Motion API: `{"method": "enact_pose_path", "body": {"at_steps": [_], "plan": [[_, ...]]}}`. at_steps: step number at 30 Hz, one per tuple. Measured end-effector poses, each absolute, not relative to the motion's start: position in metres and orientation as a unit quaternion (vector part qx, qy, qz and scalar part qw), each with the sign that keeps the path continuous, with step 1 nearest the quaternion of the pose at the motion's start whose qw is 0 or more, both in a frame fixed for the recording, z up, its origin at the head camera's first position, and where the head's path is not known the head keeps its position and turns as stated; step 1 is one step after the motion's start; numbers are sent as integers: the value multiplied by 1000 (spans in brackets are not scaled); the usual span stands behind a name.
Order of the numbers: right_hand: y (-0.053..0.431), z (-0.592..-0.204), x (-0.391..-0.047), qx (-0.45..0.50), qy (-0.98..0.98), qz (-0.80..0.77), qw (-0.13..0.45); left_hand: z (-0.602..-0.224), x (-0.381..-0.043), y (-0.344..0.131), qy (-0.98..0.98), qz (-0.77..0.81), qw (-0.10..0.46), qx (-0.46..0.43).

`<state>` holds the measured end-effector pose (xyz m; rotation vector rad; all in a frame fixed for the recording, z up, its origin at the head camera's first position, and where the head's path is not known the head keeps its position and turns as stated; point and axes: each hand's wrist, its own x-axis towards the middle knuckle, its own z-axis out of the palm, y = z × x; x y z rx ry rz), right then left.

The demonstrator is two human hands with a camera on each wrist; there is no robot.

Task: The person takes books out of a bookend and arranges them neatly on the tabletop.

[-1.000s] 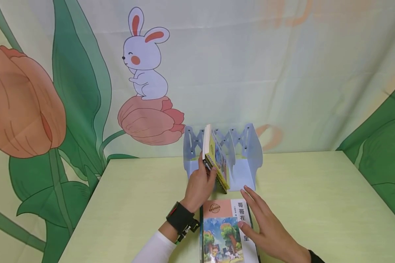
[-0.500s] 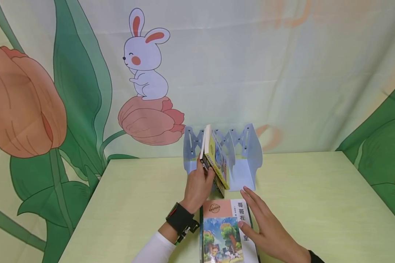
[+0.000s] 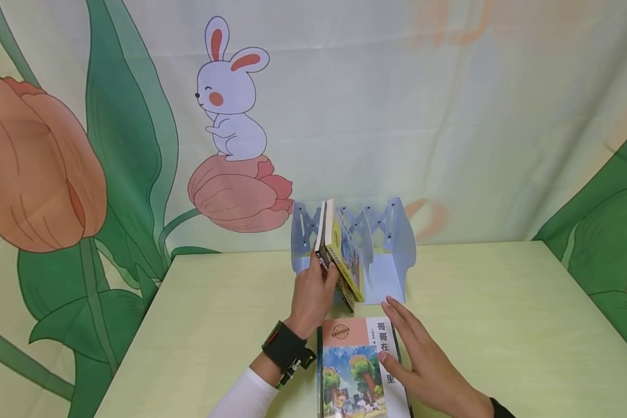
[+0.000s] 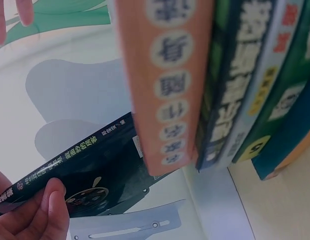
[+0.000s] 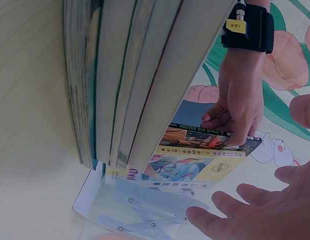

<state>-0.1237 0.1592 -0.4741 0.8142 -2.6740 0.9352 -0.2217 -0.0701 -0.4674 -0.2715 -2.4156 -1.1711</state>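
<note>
My left hand point(image 3: 312, 296) pinches a thin black-covered book point(image 4: 120, 160) by its spine, thumb on one side and fingers on the other. That book is tilted in the pale blue bookend rack point(image 3: 384, 276), right beside a yellow-spined book point(image 3: 351, 255). The yellow book leans within the rack, its illustrated cover facing right. My right hand point(image 3: 428, 360) has its fingers spread, over the right edge of a stack of books point(image 3: 352, 377) lying flat in front of the rack. In the right wrist view its fingers point(image 5: 255, 195) hold nothing.
The stack holds several books; a pink spine point(image 4: 167, 90) shows on one in the left wrist view. The rack's right compartment wall point(image 3: 402, 238) stands by the back edge of the pale table point(image 3: 501, 302). Behind hangs a printed rabbit-and-tulip curtain point(image 3: 345, 116).
My left hand has shifted slightly left and toward me with the black book, and a gap has opened between that book and the yellow one. My right hand stays in place.
</note>
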Motion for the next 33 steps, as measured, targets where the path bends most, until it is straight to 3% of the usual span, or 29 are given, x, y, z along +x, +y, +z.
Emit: {"method": "enact_pose_path", "body": {"at_steps": [33], "plan": [[157, -474, -122, 279, -899, 322, 103, -453, -216, -74, -864, -430, 244, -97]]}}
